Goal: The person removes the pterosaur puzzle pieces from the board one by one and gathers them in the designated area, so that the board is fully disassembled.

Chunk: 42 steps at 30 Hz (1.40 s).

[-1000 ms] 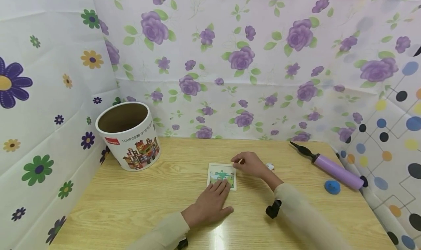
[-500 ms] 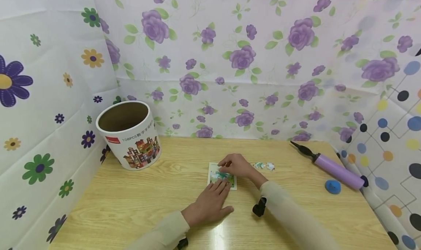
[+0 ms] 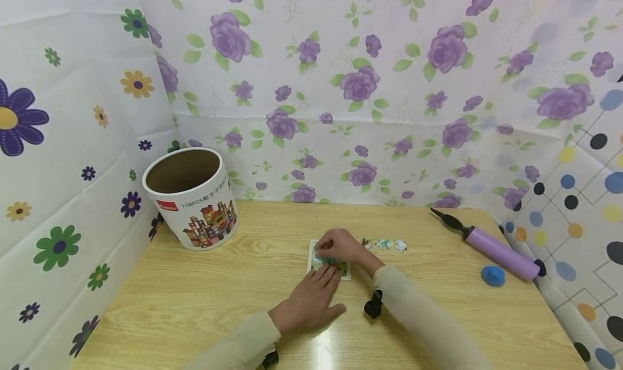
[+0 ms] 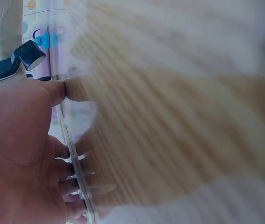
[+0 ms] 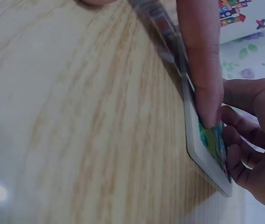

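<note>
A small framed jigsaw puzzle (image 3: 346, 272) with a green, colourful picture lies on the wooden table. My left hand (image 3: 309, 302) rests flat on its lower part, fingers straight. In the left wrist view that hand (image 4: 17, 149) lies along the board's edge. Over the puzzle's upper left is my right hand (image 3: 338, 245), thumb and forefinger brought together at a puzzle piece that they mostly hide. From the right wrist, the right hand's (image 5: 258, 135) curled fingertips meet the board's far side (image 5: 207, 161). Three loose puzzle pieces (image 3: 384, 244) lie in a row to its right.
A large white printed bucket (image 3: 209, 218) stands at the table's back left. On the right lie a purple hand pump (image 3: 501, 253) with a black nozzle and a blue rounded object (image 3: 493, 276). Floral cloth (image 3: 360, 88) hangs behind the table.
My right hand has moved left from beside the puzzle's upper right corner to its upper left, uncovering loose pieces on the table. My left hand has stayed put on the board.
</note>
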Motion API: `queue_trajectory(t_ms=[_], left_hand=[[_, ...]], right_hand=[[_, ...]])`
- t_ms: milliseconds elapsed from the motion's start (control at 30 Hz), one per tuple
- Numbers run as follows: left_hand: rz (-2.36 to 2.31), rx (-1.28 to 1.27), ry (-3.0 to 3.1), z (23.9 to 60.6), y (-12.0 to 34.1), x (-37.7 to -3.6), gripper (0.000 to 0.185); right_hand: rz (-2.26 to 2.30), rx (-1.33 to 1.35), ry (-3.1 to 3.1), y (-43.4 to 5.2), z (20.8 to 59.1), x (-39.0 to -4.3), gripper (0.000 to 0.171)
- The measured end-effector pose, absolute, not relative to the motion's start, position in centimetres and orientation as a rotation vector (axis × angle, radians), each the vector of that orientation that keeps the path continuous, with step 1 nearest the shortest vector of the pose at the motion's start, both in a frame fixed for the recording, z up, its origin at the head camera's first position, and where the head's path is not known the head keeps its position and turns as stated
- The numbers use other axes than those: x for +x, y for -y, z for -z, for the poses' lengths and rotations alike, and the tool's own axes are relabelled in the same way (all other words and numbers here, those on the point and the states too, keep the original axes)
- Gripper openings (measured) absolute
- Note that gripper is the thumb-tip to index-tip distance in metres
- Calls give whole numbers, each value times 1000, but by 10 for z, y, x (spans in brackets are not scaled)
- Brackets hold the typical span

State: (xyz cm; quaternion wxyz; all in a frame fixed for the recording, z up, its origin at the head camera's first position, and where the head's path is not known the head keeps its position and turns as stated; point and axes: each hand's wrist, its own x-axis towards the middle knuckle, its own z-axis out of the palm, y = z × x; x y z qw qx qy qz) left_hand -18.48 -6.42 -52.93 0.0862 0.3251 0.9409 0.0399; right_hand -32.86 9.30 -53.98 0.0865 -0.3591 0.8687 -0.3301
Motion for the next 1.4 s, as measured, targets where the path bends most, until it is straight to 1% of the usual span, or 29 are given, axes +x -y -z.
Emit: queue_trajectory(t_ms=[333, 1000, 1400], left_hand=[[-145, 977, -2805, 532, 66, -188, 80], [-181, 992, -2808, 531, 65, -188, 79], [-182, 981, -2790, 532, 64, -189, 79]], right_hand=[[912, -1058, -2604, -88, 542, -328, 12], [997, -964, -2570, -88, 541, -324, 9], [1040, -1027, -2551, -93, 538, -324, 11]])
